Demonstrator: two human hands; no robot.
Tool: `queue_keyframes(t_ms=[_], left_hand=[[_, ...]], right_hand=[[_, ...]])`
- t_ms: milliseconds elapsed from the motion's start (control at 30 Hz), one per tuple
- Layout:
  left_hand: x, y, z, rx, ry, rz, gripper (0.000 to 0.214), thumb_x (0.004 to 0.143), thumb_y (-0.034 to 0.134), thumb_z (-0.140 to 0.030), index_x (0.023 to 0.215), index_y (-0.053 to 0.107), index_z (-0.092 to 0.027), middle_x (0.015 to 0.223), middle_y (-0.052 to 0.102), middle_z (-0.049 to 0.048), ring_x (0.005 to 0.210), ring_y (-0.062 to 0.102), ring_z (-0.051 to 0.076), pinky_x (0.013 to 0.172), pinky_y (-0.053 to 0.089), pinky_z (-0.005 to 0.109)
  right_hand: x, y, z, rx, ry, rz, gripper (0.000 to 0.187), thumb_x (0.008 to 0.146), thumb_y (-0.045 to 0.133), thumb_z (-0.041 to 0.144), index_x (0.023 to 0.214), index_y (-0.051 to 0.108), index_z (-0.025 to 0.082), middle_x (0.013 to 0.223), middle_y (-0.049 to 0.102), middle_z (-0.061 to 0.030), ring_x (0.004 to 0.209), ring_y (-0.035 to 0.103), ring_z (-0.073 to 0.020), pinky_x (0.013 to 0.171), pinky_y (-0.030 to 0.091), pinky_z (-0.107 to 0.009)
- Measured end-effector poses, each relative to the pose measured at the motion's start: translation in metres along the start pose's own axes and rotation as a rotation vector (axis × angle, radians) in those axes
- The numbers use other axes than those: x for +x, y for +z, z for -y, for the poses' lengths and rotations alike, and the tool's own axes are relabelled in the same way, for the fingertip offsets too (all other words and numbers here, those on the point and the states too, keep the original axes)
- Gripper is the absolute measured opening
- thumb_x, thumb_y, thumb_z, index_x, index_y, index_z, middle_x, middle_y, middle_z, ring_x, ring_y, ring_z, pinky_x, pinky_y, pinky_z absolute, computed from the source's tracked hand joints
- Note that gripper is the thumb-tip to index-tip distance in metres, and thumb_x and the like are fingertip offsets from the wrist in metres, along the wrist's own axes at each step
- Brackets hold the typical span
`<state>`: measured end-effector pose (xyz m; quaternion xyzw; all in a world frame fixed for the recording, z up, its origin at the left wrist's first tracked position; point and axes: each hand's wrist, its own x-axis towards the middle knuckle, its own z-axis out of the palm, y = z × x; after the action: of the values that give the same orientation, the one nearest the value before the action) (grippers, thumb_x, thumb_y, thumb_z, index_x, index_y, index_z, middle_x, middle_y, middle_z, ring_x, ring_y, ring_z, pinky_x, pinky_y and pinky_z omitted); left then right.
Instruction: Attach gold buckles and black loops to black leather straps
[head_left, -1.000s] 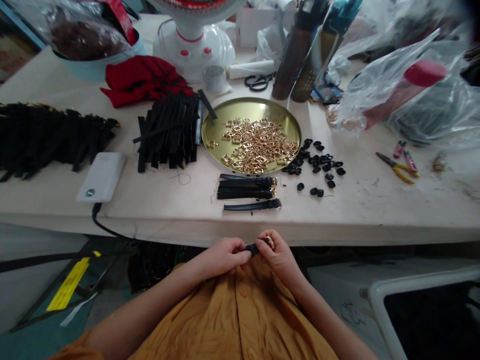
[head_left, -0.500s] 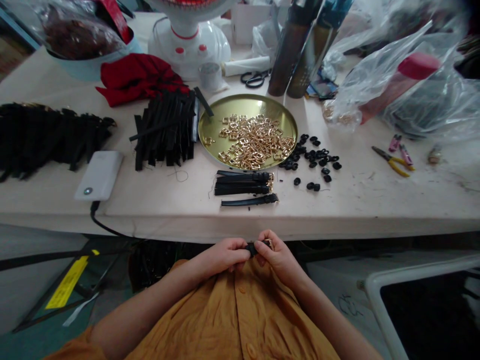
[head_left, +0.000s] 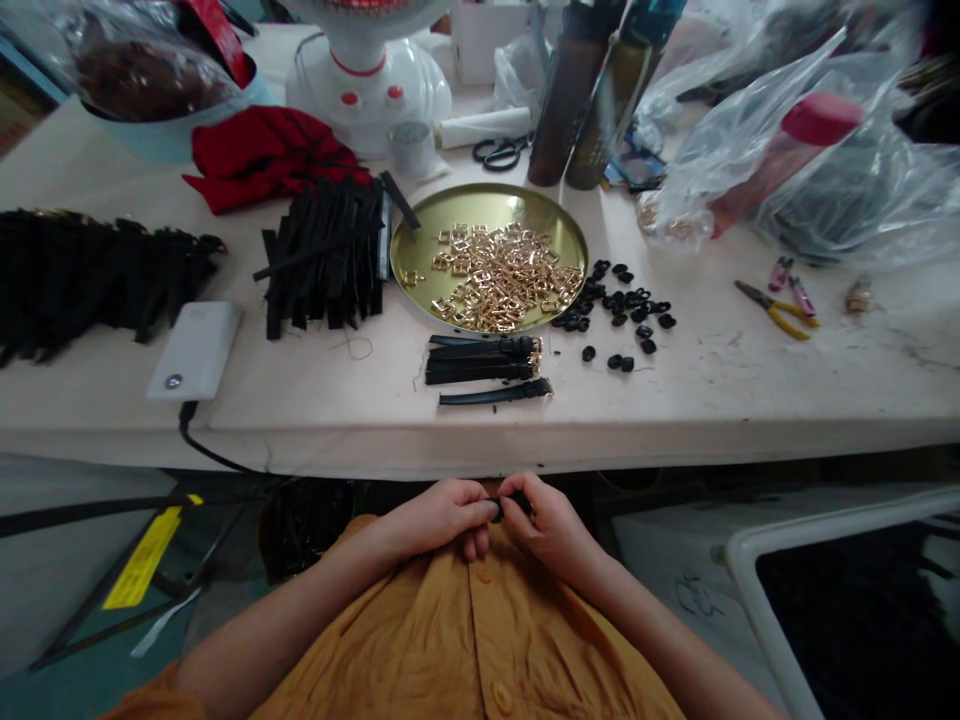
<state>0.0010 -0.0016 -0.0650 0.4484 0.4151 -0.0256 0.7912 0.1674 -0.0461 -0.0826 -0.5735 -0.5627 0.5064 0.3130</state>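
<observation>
Just below the table's front edge, my left hand (head_left: pixel 457 515) and my right hand (head_left: pixel 536 510) meet, both closed on one short black strap (head_left: pixel 496 510). Fingers cover most of the strap, so its buckle end is hidden. On the table ahead lie several black straps with gold buckles (head_left: pixel 484 360), and a single buckled strap (head_left: pixel 495 393) sits nearer the edge. Behind them a round gold tray (head_left: pixel 420 215) bears a heap of gold buckles (head_left: pixel 510 280). Small black loops (head_left: pixel 634 303) are scattered to the tray's right.
Left of the tray are a pile of black strips (head_left: pixel 322 260), a white power bank (head_left: pixel 196 350) with a cable and a row of black straps (head_left: pixel 97 275). Pliers (head_left: pixel 776 308) lie to the right. Scissors (head_left: pixel 501 153), bottles (head_left: pixel 577 100) and a heater base (head_left: pixel 367 95) stand behind.
My right fingers have shifted along the strap toward my left hand, and less of the strap shows. The camera view has shifted slightly.
</observation>
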Motion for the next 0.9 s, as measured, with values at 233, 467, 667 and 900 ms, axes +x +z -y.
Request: queue_keyframes(t_ms=[233,467,667,900], left_hand=[[-0.006,-0.005,0.001,-0.088,0.03,0.078,0.028,0.078,0.052,-0.038,0.088,0.056,-0.012,0.084,0.064,0.0065,0.071,0.061,0.012,0.071,0.045,0.026],[-0.005,-0.003,0.007,-0.122,-0.007,0.081,0.033,0.078,0.05,-0.043,0.083,0.056,-0.012,0.078,0.065,0.0062,0.066,0.061,0.011,0.066,0.045,0.025],[0.001,-0.001,0.012,-0.199,-0.072,0.055,0.033,0.071,0.059,-0.044,0.077,0.054,-0.012,0.069,0.065,0.0035,0.058,0.059,0.011,0.06,0.045,0.025],[0.0,-0.01,0.011,-0.231,0.013,0.066,0.028,0.076,0.055,-0.037,0.088,0.056,-0.012,0.081,0.066,0.0055,0.067,0.061,0.01,0.065,0.043,0.022]], right_hand=[[-0.006,0.005,-0.01,0.106,0.068,-0.007,0.007,0.075,0.05,0.021,0.082,0.052,0.022,0.074,0.055,0.0004,0.069,0.049,-0.0145,0.064,0.038,-0.027],[-0.009,-0.004,-0.008,0.113,0.007,0.133,0.012,0.078,0.05,0.022,0.09,0.052,0.022,0.084,0.057,-0.0015,0.08,0.052,-0.0156,0.073,0.039,-0.029],[-0.007,-0.007,-0.007,0.127,-0.011,0.224,0.015,0.078,0.05,0.023,0.093,0.053,0.022,0.086,0.058,-0.0021,0.081,0.053,-0.0159,0.075,0.04,-0.03],[-0.003,0.008,-0.017,0.247,0.17,0.018,0.012,0.078,0.048,0.023,0.09,0.05,0.022,0.079,0.053,0.0012,0.066,0.049,-0.0124,0.065,0.039,-0.026]])
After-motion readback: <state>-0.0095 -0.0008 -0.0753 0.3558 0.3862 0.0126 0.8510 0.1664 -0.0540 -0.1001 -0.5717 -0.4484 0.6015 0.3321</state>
